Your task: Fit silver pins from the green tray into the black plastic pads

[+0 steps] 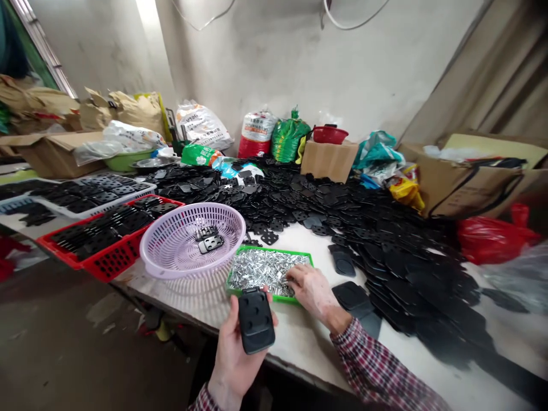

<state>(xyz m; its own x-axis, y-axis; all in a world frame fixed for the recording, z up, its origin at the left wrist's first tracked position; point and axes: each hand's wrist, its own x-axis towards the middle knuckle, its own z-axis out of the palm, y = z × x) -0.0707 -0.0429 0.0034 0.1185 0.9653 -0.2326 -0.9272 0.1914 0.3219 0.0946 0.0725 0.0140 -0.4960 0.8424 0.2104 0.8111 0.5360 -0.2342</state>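
A black plastic piece with several round holes (256, 322) lies in my left hand (240, 354), held upright at the table's front edge with fingers wrapped round its sides. My right hand (311, 290) reaches into the right end of a green tray (314, 260) full of small silver metal pins (261, 269). Its fingertips are bent down among the pins, and whether they pinch one is hidden. Left of the tray stands a lilac basket (160, 260) with a few black and grey pieces (209, 240) in it.
Black flat pieces (325, 200) are heaped across the table's back and right. A red crate (107, 262) and a white tray (149, 188) of black parts are at the left. Sacks (257, 134), a cardboard box (327, 161) and a red bag (492, 237) stand farther out.
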